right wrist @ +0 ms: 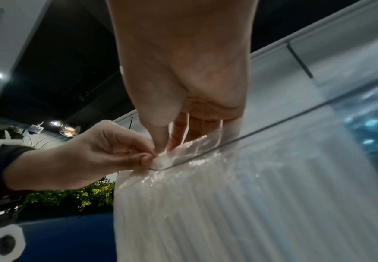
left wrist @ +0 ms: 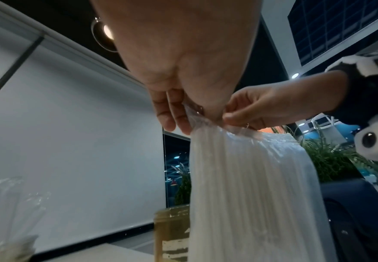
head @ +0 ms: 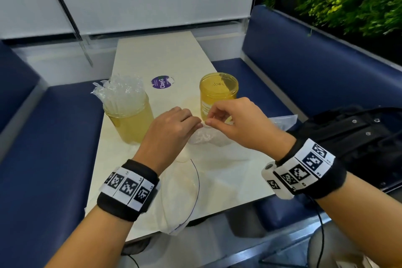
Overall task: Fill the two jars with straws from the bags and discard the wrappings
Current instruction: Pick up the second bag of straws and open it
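Observation:
A clear plastic bag of white straws (head: 204, 136) stands upright on the table between my hands; its ribbed body fills the left wrist view (left wrist: 250, 186) and the right wrist view (right wrist: 228, 203). My left hand (head: 174, 125) pinches the bag's top edge, and my right hand (head: 226, 119) pinches the same edge right beside it, fingertips almost touching. The left yellow jar (head: 130, 119) is packed with wrapped straws. The right yellow jar (head: 217, 93) stands behind my hands and looks empty.
The white table (head: 165, 59) carries a purple sticker (head: 162, 82), an empty clear wrapping (head: 185, 193) at the near edge and another (head: 282, 121) to the right. Blue bench seats (head: 54, 137) flank it. A black bag (head: 356, 135) sits on the right seat.

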### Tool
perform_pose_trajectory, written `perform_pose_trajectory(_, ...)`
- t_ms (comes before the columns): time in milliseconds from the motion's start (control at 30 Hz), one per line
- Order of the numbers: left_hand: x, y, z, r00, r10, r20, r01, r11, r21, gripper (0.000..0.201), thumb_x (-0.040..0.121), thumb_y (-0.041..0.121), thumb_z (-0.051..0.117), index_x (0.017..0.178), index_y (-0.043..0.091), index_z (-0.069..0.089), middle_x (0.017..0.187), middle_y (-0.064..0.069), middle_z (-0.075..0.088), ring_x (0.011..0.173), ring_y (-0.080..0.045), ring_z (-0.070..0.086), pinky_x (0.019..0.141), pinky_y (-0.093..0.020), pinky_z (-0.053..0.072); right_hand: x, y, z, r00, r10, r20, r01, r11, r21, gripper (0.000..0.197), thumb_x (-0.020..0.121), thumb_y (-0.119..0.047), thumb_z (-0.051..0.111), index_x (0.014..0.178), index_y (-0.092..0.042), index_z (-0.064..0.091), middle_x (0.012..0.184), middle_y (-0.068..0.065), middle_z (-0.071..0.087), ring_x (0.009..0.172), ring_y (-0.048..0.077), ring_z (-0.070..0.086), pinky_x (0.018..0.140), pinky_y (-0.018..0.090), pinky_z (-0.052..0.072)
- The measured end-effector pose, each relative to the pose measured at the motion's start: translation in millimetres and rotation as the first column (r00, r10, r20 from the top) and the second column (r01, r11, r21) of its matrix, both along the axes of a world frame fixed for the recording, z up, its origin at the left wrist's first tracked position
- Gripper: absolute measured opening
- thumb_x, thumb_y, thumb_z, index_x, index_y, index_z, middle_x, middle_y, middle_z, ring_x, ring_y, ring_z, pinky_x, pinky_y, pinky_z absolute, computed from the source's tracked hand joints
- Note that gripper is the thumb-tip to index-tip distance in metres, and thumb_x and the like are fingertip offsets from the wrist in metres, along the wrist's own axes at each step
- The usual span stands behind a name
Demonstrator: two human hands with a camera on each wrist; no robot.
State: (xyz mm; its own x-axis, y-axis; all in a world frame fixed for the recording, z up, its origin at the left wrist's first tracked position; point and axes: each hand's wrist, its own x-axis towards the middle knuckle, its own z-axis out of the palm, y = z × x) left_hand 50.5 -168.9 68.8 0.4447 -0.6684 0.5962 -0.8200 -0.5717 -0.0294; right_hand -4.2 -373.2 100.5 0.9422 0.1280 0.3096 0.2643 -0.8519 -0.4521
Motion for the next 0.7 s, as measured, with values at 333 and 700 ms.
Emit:
perform_pose_trajectory(333, -9.7, -14.0, 18.9, 0.986, 0.097, -0.138, -0.104, 0.993, -0.047, 0.025, 0.101, 0.03, 0.049, 0.099, 0.017, 0.07, 0.087, 0.001, 0.067, 0.075, -0.023, 0.061, 0.056, -0.04, 0.049, 6.0, -10.6, 5.4, 0.951, 0.064, 0.303, 0.059, 0.924, -0.379, 0.006, 0.086, -0.021, 0.077, 0.086, -0.016, 0.079, 0.09, 0.002, 0.068, 0.085, 0.026, 0.06, 0.065, 0.032, 0.033)
perform_pose_trajectory(700, -0.1, -32.8, 40.7, 0.885, 0.171, -0.433, -0.247, 0.961, -0.125, 0.01, 0.085, 0.034, 0.077, 0.084, 0.025, 0.081, 0.081, 0.009, 0.076, 0.071, -0.016, 0.067, 0.068, -0.035, 0.055, -0.8, -11.4, -9.6, 0.917, -0.043, 0.396, 0.125, 0.975, -0.185, 0.024, 0.076, -0.032, 0.087, 0.084, -0.016, 0.07, 0.086, 0.0, 0.065, 0.076, 0.018, 0.058, 0.06, 0.025, 0.04)
